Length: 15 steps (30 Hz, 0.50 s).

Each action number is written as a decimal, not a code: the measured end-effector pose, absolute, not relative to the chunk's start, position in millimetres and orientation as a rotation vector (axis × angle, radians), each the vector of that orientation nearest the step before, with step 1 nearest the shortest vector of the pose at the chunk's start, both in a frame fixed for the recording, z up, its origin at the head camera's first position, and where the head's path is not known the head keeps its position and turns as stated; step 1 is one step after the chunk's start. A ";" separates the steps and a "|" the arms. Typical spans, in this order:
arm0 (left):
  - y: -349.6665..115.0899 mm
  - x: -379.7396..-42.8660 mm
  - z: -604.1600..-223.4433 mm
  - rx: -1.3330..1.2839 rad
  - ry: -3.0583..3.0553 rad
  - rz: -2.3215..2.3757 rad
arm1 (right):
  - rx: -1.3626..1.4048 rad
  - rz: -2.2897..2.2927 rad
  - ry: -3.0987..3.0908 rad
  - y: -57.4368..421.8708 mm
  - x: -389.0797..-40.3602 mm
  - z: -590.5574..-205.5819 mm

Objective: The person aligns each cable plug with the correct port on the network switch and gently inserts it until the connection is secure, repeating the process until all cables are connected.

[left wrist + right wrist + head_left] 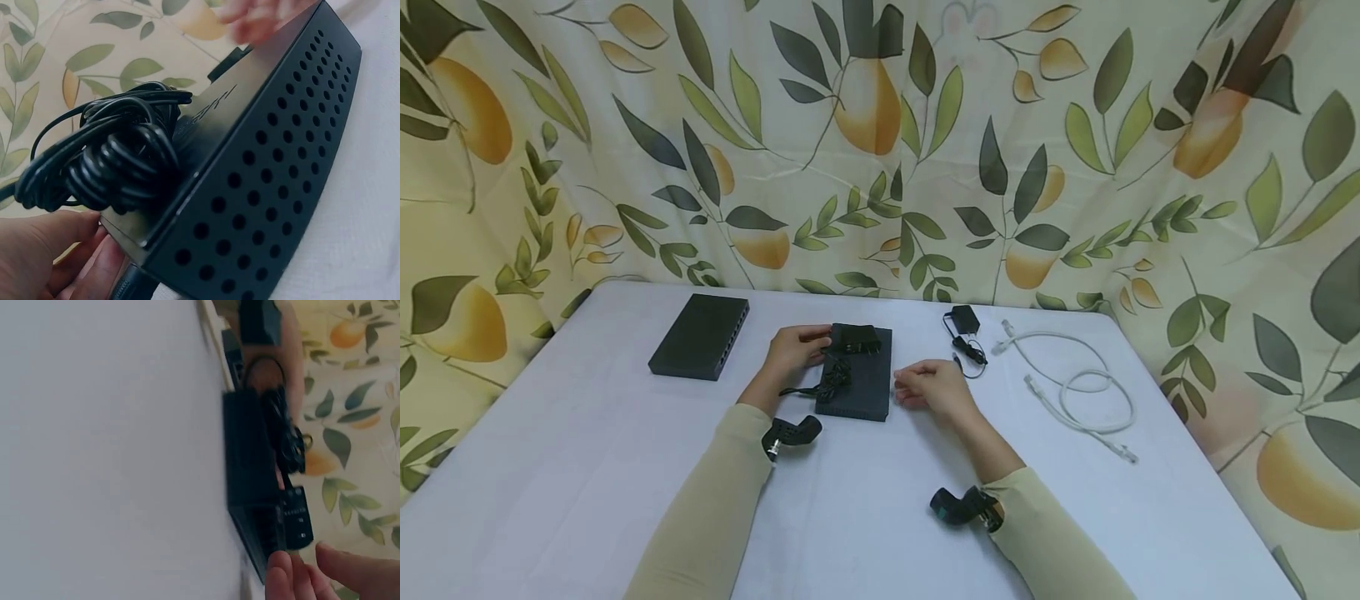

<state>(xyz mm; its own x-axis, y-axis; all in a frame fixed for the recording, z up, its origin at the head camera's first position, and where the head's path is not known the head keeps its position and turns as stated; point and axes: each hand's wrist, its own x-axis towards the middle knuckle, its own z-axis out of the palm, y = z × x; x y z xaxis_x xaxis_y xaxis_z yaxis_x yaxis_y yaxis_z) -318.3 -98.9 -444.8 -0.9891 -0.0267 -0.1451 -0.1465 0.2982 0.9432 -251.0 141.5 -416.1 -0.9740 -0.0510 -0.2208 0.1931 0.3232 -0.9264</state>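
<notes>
black box lettering, adapter marks, illegible

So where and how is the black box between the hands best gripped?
The black box is probably best gripped by its two long edges, coming from left and right: it is a flat slab, and the black adapter and coiled cable lying on top would likely obstruct a grip from above.

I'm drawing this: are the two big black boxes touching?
Apart. The head view plainly shows a strip of white table between the left box and the middle box.
</notes>
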 end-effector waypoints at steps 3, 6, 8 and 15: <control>-99.1 -319.2 -444.7 -0.171 2.438 1.801 | 0.194 -1.769 2.376 142.4 -272.5 -407.3; -99.6 -319.7 -444.7 -0.183 2.438 1.804 | 0.247 -1.796 2.335 138.0 -296.1 -400.2; -99.7 -319.7 -444.9 -0.189 2.430 1.815 | 0.274 -1.799 2.297 133.8 -308.9 -397.5; -98.8 -318.0 -444.6 -0.183 2.422 1.827 | 0.398 -1.664 2.308 123.5 -329.2 -402.9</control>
<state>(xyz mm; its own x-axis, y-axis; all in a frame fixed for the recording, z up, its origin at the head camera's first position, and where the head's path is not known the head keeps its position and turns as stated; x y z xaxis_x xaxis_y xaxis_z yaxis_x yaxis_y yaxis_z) -318.0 -98.8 -444.6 -0.9876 -0.0346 -0.1532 -0.1568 0.2718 0.9495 -329.2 123.5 -402.9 -0.9267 0.0650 -0.3702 0.3718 0.3034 -0.8773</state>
